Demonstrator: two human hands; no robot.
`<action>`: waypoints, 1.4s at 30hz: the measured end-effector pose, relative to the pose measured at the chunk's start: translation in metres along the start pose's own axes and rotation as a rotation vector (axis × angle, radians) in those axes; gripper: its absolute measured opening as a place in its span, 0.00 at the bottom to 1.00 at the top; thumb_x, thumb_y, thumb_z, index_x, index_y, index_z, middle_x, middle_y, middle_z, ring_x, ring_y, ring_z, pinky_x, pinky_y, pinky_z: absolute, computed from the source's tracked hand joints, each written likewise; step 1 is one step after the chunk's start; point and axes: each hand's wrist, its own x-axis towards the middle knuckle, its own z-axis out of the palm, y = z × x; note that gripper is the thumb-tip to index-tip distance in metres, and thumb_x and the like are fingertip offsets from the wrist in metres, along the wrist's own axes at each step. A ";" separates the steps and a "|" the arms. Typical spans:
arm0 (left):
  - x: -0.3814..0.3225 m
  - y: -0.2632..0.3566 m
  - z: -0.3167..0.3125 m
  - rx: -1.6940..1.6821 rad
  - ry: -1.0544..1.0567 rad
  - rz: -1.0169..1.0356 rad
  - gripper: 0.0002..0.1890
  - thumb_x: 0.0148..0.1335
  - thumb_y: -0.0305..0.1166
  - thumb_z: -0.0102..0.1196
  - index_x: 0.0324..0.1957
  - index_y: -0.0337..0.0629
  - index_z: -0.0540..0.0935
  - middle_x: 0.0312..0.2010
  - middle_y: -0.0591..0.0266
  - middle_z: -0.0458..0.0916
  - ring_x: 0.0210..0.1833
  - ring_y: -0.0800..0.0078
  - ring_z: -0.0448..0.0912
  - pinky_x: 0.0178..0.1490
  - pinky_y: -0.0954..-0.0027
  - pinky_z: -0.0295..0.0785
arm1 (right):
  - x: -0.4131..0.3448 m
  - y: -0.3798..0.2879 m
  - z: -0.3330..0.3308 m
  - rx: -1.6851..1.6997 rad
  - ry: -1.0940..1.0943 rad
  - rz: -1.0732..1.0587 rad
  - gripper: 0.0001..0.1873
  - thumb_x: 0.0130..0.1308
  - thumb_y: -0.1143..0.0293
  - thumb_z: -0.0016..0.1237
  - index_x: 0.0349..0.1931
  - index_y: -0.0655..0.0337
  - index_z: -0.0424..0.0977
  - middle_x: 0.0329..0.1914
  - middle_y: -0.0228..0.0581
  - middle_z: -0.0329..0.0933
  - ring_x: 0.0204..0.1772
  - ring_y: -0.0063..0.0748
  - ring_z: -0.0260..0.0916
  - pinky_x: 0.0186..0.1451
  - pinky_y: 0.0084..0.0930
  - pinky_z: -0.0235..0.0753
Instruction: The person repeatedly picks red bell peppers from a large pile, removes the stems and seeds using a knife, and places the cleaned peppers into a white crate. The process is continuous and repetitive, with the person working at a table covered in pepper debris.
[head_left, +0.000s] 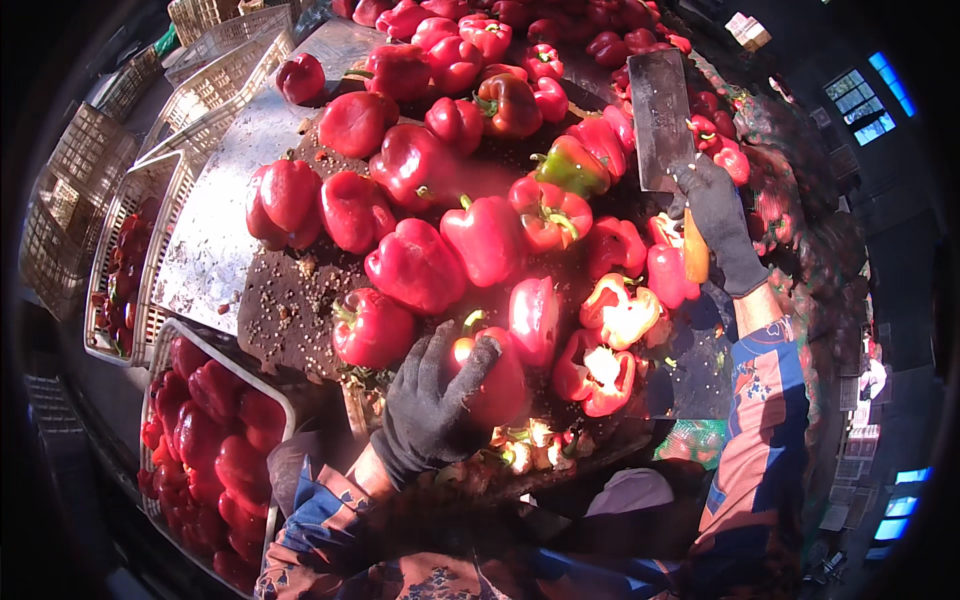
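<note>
My left hand (439, 397), in a dark knit glove, grips a whole red bell pepper (499, 386) at the near edge of a seed-strewn board (289, 322). Gloved alike, my right hand (712, 217) holds a cleaver by its yellowish handle, its broad blade (660, 116) pointing away from me over the right side. Between the hands lie a red pepper piece (534, 322) and cut peppers with pale cores showing, one (619, 311) above another (596, 375). Whole red peppers (416, 266) cover much of the board, with a green-and-red one (574, 166) among them.
A crate of red peppers (281, 405) stands at the lower left, beside another plastic crate (101, 300) holding peppers. More crates (225, 82) stand behind. Cut-out cores (536, 446) lie along the near edge. Filled mesh sacks (787, 195) line the right side.
</note>
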 end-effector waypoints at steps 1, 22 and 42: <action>0.003 0.002 0.003 0.015 0.021 0.018 0.37 0.39 0.40 0.58 0.57 0.47 0.67 0.49 0.36 0.67 0.47 0.43 0.70 0.51 0.53 0.68 | -0.025 -0.025 -0.006 -0.013 0.017 0.005 0.09 0.61 0.70 0.43 0.36 0.67 0.70 0.19 0.34 0.68 0.15 0.24 0.67 0.18 0.22 0.70; -0.045 0.003 -0.025 -0.010 0.143 0.010 0.41 0.36 0.37 0.59 0.59 0.45 0.62 0.47 0.37 0.66 0.47 0.43 0.68 0.52 0.53 0.66 | -0.034 0.000 0.134 -1.360 -0.551 -0.927 0.11 0.60 0.71 0.37 0.33 0.67 0.72 0.25 0.50 0.72 0.30 0.47 0.72 0.31 0.36 0.72; -0.038 0.001 -0.029 -0.003 0.025 -0.086 0.47 0.30 0.38 0.62 0.60 0.49 0.60 0.50 0.35 0.64 0.50 0.41 0.66 0.52 0.51 0.65 | -0.084 -0.118 0.091 0.060 0.109 -0.261 0.05 0.61 0.72 0.42 0.31 0.64 0.66 0.19 0.34 0.67 0.16 0.23 0.67 0.17 0.22 0.68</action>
